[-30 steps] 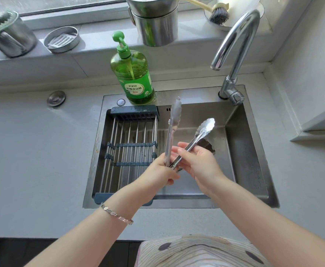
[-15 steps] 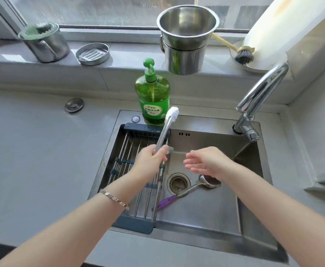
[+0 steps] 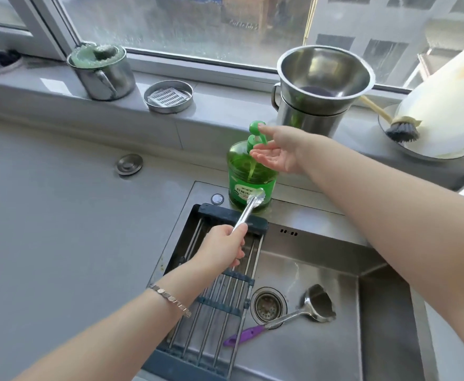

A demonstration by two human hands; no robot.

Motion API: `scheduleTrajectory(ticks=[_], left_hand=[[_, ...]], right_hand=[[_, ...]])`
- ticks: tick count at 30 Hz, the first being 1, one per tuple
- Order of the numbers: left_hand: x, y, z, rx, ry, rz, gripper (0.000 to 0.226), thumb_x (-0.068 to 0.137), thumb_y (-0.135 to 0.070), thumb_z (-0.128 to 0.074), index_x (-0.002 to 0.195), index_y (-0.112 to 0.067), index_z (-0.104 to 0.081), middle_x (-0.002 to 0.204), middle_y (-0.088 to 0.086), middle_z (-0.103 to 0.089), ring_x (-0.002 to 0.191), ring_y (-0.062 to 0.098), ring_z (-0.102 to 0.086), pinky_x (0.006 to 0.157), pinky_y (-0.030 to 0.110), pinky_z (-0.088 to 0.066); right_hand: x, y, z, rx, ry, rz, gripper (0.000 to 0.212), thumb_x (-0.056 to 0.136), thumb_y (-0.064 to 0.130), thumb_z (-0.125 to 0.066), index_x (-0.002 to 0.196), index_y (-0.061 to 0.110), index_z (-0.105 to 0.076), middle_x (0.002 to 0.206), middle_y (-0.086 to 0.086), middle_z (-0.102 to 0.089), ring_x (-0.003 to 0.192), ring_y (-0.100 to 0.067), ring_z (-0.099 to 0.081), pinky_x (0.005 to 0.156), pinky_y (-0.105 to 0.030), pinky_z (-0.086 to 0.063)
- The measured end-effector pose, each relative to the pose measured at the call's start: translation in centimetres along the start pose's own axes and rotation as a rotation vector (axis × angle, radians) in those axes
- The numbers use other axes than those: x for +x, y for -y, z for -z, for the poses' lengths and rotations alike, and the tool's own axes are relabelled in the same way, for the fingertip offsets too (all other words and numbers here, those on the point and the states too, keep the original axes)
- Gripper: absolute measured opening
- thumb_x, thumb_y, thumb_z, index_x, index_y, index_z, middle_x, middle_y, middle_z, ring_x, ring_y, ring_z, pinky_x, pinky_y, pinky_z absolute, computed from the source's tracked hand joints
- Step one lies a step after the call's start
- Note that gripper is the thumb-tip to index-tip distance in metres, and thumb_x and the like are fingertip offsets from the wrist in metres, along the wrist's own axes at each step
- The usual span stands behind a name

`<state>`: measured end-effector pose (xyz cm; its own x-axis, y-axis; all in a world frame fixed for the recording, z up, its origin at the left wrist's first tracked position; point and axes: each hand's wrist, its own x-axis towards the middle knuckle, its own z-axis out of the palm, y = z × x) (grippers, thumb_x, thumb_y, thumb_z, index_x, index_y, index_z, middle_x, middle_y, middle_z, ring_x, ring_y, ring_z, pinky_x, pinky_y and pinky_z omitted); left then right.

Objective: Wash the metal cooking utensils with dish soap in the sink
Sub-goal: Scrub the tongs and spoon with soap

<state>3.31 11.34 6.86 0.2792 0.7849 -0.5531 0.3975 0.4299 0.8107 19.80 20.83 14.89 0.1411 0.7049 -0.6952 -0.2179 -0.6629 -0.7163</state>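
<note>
Washing is barely beginning: the right hand point(image 3: 277, 154), fingers point(image 3: 261, 155) spread, is touching the green plastic soap bottle's point(image 3: 248, 177) pump, while the left hand point(image 3: 224, 247) is gripping silver metal tongs point(image 3: 248, 209).

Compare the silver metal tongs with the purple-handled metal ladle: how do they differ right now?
The silver metal tongs are lifted in the left hand's grip; the purple-handled metal ladle lies untouched on the steel sink floor by the drain. The tongs are slim, bare metal throughout; the ladle has a wide bowl and a purple handle end. Both have shiny metal shafts.
</note>
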Motion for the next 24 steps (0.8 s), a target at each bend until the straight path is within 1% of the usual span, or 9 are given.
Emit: scheduleTrajectory(ticks=[2, 4, 6, 8, 10, 15, 20, 24], left_hand=[[0.6, 0.2, 0.3, 0.0, 0.0, 0.003, 0.035, 0.097, -0.031, -0.045, 0.067, -0.013, -0.048, 0.056, 0.001, -0.047, 0.065, 0.018, -0.051, 0.074, 0.034, -0.051], [1.0, 0.3, 0.5, 0.017, 0.001, -0.007, 0.036, 0.096, -0.032, -0.045, 0.066, -0.013, -0.049, 0.056, 0.001, -0.048, 0.069, 0.019, -0.053, 0.076, 0.034, -0.052], [1.3, 0.2, 0.5, 0.035, 0.003, -0.019, 0.036, 0.096, -0.031, -0.044, 0.064, -0.014, -0.048, 0.056, 0.0, -0.048, 0.07, 0.019, -0.054, 0.072, 0.032, -0.051], [1.6, 0.0, 0.4, 0.034, 0.007, -0.029, 0.036, 0.097, -0.029, -0.045, 0.064, -0.014, -0.048, 0.057, 0.0, -0.048, 0.065, 0.016, -0.053, 0.068, 0.029, -0.049], [1.7, -0.3, 0.3, 0.03, 0.014, -0.041, 0.035, 0.097, -0.027, -0.045, 0.064, -0.014, -0.048, 0.057, 0.0, -0.048, 0.061, 0.013, -0.052, 0.068, 0.028, -0.049], [2.0, -0.5, 0.1, 0.039, 0.027, -0.051, 0.036, 0.096, -0.027, -0.045, 0.064, -0.013, -0.048, 0.056, 0.0, -0.048, 0.06, 0.013, -0.052, 0.068, 0.029, -0.049], [1.9, -0.7, 0.3, 0.038, 0.023, -0.063, 0.037, 0.095, -0.029, -0.046, 0.062, -0.013, -0.049, 0.053, -0.001, -0.05, 0.068, 0.021, -0.054, 0.081, 0.04, -0.052], [1.4, -1.0, 0.5, 0.026, 0.001, -0.07, 0.037, 0.096, -0.029, -0.046, 0.062, -0.014, -0.048, 0.053, -0.002, -0.049, 0.067, 0.018, -0.054, 0.082, 0.039, -0.053]], right_hand=[[0.7, 0.6, -0.3, 0.066, 0.006, -0.025, 0.036, 0.089, 0.036, -0.06, 0.083, 0.001, -0.057, 0.073, -0.007, -0.059, 0.038, -0.008, -0.057, 0.037, -0.013, -0.048], [1.0, 0.8, -0.4, 0.09, 0.019, -0.037, 0.031, 0.089, 0.032, -0.061, 0.078, 0.002, -0.058, 0.067, -0.004, -0.057, 0.033, -0.006, -0.053, 0.036, -0.012, -0.046], [1.2, 0.8, -0.1, 0.126, 0.056, -0.059, 0.03, 0.089, 0.029, -0.061, 0.075, 0.003, -0.058, 0.059, -0.003, -0.058, 0.033, -0.006, -0.052, 0.035, -0.011, -0.044], [1.3, 0.8, 0.2, 0.173, 0.097, -0.089, 0.029, 0.088, 0.028, -0.061, 0.074, 0.003, -0.059, 0.051, -0.004, -0.061, 0.035, -0.007, -0.054, 0.035, -0.012, -0.045], [1.5, 0.8, 0.2, 0.209, 0.112, -0.102, 0.029, 0.088, 0.027, -0.061, 0.073, 0.002, -0.059, 0.049, -0.005, -0.061, 0.036, -0.008, -0.056, 0.036, -0.013, -0.046], [1.8, 0.6, -0.3, 0.278, 0.102, -0.099, 0.032, 0.088, 0.028, -0.061, 0.069, 0.003, -0.057, 0.046, -0.005, -0.057, 0.034, -0.008, -0.053, 0.036, -0.012, -0.046], [2.1, 0.2, -0.1, 0.344, 0.149, -0.131, 0.032, 0.087, 0.032, -0.061, 0.07, 0.006, -0.057, 0.046, -0.002, -0.056, 0.034, -0.006, -0.052, 0.038, -0.009, -0.045], [2.2, -0.4, -0.2, 0.339, 0.139, -0.156, 0.034, 0.086, 0.036, -0.061, 0.069, 0.007, -0.056, 0.045, 0.0, -0.055, 0.031, -0.005, -0.05, 0.034, -0.008, -0.042]])
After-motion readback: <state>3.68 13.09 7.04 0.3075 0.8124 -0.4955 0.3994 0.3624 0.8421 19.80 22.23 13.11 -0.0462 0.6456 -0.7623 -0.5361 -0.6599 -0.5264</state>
